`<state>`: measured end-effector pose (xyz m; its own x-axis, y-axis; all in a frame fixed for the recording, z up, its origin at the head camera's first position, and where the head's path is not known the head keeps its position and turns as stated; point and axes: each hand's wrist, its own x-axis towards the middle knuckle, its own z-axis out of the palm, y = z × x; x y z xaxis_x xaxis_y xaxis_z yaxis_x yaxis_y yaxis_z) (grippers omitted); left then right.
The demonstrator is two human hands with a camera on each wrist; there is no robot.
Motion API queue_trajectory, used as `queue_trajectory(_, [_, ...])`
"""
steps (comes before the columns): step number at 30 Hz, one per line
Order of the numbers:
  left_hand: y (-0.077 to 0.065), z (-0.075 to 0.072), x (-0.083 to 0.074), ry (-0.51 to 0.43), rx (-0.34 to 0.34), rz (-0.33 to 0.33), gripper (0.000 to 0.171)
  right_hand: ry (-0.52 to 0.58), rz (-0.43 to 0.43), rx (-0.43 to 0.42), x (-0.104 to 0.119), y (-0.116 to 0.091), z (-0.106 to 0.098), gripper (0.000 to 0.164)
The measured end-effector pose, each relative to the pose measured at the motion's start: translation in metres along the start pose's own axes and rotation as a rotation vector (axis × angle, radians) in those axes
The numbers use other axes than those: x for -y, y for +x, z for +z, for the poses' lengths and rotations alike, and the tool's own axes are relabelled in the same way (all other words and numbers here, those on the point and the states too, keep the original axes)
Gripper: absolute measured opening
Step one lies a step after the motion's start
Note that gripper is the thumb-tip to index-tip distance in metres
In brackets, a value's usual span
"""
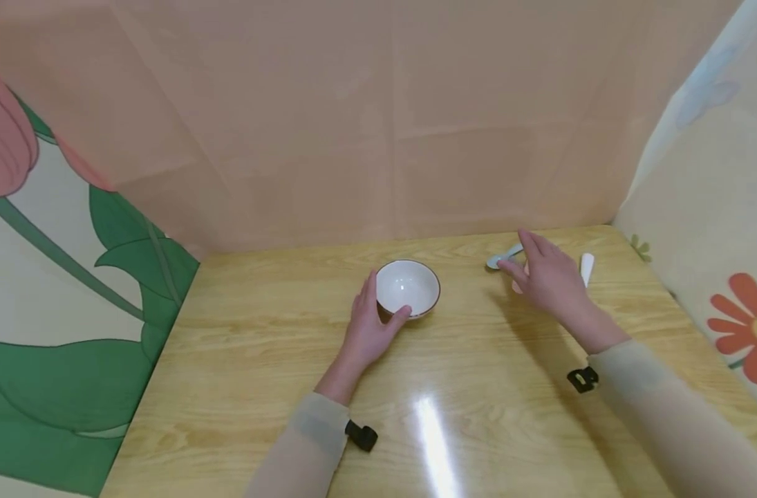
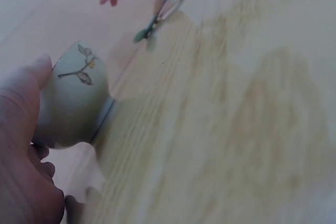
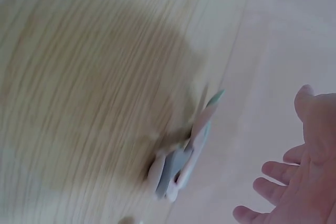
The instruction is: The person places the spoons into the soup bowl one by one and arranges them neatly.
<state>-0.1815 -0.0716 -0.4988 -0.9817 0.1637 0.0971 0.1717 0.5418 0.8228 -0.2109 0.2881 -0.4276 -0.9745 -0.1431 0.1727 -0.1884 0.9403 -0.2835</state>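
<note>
A small white bowl (image 1: pixel 409 280) with a brown rim stands at the middle of the table; the left wrist view shows a leafy twig printed on its outer wall. My left hand (image 1: pixel 367 326) holds it from the left, thumb at the near rim and fingers along the side. Over on the right, my right hand (image 1: pixel 549 277) hovers with fingers spread and nothing held. Beneath it lie a light blue spoon (image 1: pixel 495 261), a pinkish piece (image 1: pixel 516 286) mostly hidden by the hand, and a white handle (image 1: pixel 587 266). The right wrist view shows these utensils (image 3: pixel 199 127) lying close together.
The wood-grain table (image 1: pixel 260 360) meets a plain pinkish cloth backdrop (image 1: pixel 291 138) at its far edge. Printed flower cloths hang at the left (image 1: pixel 42 277) and right (image 1: pixel 726 277). A bright light reflection lies on the near tabletop.
</note>
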Motion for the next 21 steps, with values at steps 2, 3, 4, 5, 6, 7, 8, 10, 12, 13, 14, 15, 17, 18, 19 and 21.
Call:
queue_trajectory(2, [0.0, 0.001, 0.001, -0.015, 0.001, -0.001, 0.108, 0.009, 0.034, 0.019, -0.009, 0.002, -0.001, 0.091])
queue_trajectory(3, [-0.001, 0.001, 0.002, -0.018, 0.003, -0.007, 0.109, 0.017, 0.049, 0.025, -0.012, 0.003, -0.001, 0.092])
queue_trajectory(4, [-0.001, 0.001, 0.003, -0.02, 0.002, -0.008, 0.109, 0.027, 0.064, 0.029, -0.017, 0.003, -0.001, 0.092])
queue_trajectory(5, [-0.001, 0.001, 0.003, -0.025, 0.003, -0.01, 0.109, 0.037, 0.074, 0.028, -0.021, 0.004, -0.001, 0.092])
queue_trajectory(6, [-0.001, 0.001, 0.004, -0.03, 0.001, -0.009, 0.11, 0.046, 0.085, 0.028, -0.025, 0.004, -0.001, 0.093])
queue_trajectory(7, [-0.002, 0.002, 0.005, -0.034, -0.002, -0.008, 0.11, 0.059, 0.095, 0.027, -0.029, 0.004, -0.001, 0.092])
queue_trajectory(8, [-0.002, 0.002, 0.005, -0.037, -0.004, -0.008, 0.11, 0.069, 0.104, 0.029, -0.032, 0.003, -0.001, 0.092])
queue_trajectory(10, [-0.003, 0.002, 0.006, -0.041, -0.007, -0.005, 0.11, 0.078, 0.12, 0.034, -0.038, 0.002, -0.002, 0.092])
queue_trajectory(12, [-0.003, 0.003, 0.006, -0.043, -0.012, -0.003, 0.111, 0.07, 0.128, 0.044, -0.043, 0.001, -0.004, 0.092])
queue_trajectory(13, [-0.003, 0.003, 0.007, -0.042, -0.016, -0.001, 0.11, 0.064, 0.131, 0.047, -0.045, 0.001, -0.004, 0.091])
queue_trajectory(14, [-0.003, 0.003, 0.007, -0.04, -0.018, 0.0, 0.11, 0.056, 0.133, 0.053, -0.047, 0.001, -0.004, 0.091])
queue_trajectory(15, [-0.002, 0.003, 0.008, -0.039, -0.022, 0.004, 0.11, 0.051, 0.136, 0.056, -0.049, 0.001, -0.005, 0.092])
queue_trajectory(17, [-0.002, 0.004, 0.008, -0.035, -0.027, 0.006, 0.11, 0.052, 0.14, 0.058, -0.052, 0.001, -0.004, 0.091])
queue_trajectory(18, [-0.002, 0.004, 0.009, -0.034, -0.028, 0.006, 0.11, 0.056, 0.146, 0.057, -0.054, 0.001, -0.003, 0.092])
queue_trajectory(19, [-0.002, 0.005, 0.009, -0.034, -0.03, 0.007, 0.11, 0.061, 0.154, 0.059, -0.056, 0.002, -0.003, 0.092])
queue_trajectory(21, [-0.002, 0.006, 0.009, -0.03, -0.033, 0.008, 0.11, 0.073, 0.17, 0.063, -0.06, 0.002, -0.001, 0.094])
